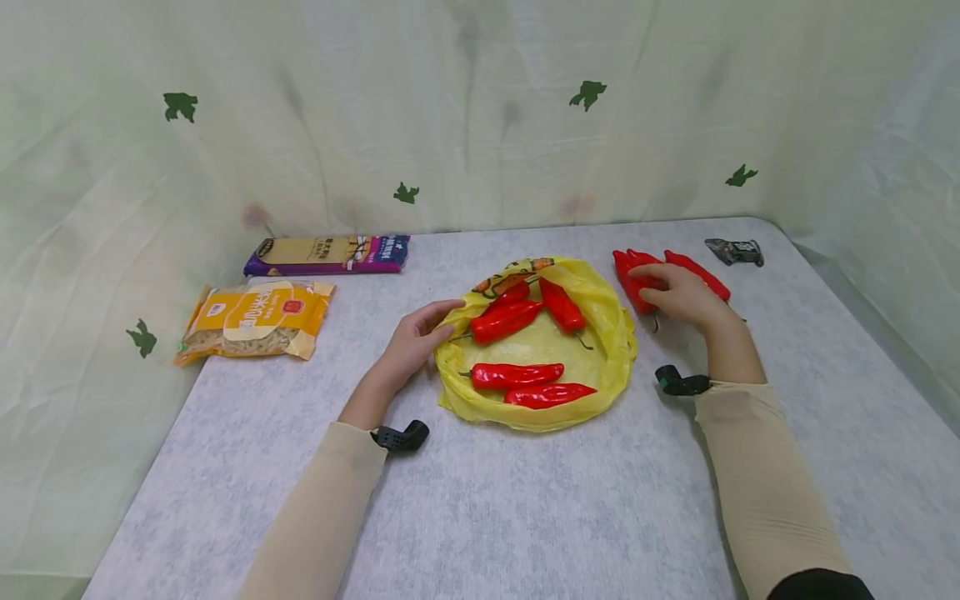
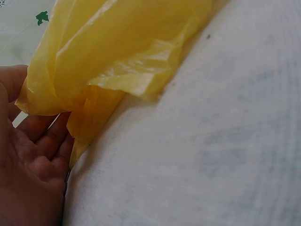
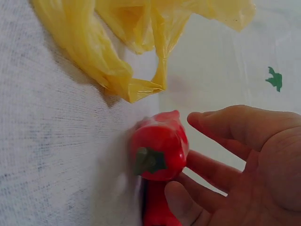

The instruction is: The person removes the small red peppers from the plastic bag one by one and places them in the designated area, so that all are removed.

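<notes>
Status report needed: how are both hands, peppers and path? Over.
Left hand at yellow bag's rim. Right hand open, beside red pepper outside. Five peppers inside. No obstruction seen.

Peppers (image 1: pixel 517 376) lie in the bag (image 1: pixel 615 333), with more peppers (image 1: pixel 697 273) right and packets (image 1: pixel 258 321) left.

Five red peppers (image 1: pixel 517 377) in one yellow bag (image 1: pixel 621 354), at least two outside it, one orange packet (image 1: pixel 258 320), one purple packet (image 1: pixel 326 255), one small black packet (image 1: pixel 735 252), five green leaf shapes (image 1: pixel 587 95).
</notes>
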{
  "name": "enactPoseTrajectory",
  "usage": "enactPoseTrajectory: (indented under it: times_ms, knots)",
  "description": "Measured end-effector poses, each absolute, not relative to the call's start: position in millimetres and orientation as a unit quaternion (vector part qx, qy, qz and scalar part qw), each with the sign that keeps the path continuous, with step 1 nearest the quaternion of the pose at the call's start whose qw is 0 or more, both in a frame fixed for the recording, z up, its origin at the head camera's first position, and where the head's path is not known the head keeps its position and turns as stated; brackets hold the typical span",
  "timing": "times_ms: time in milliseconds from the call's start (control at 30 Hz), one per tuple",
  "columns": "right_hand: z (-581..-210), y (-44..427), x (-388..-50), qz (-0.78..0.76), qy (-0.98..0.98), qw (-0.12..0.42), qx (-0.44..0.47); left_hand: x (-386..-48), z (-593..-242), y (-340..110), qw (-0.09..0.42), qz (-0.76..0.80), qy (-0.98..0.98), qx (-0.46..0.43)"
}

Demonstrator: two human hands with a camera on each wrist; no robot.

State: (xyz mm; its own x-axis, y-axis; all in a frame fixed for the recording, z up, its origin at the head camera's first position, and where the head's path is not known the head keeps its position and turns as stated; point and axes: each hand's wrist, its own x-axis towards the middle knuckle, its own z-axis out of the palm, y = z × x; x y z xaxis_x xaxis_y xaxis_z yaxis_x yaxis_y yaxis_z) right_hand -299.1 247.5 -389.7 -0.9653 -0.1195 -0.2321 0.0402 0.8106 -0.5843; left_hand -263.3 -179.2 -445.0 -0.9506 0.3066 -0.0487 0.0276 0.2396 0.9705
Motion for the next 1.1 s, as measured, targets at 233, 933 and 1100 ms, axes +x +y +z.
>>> enactPoseTrajectory:
  times_ms: [233,933,1100]
  knots:
    - [-380,247,-299,-0.316,0.943,0.108,0.002,-265,-445,-180,0.111,0.605,0.781,0.109]
    - [-349,219,-278,-0.450,0.892,-0.027,-0.034,-264,-444,-180,0.105,0.599,0.786,0.116]
    - [-344,207,-274,-0.468,0.880,-0.040,-0.072,-263,-444,-179,0.104,0.597,0.787,0.114]
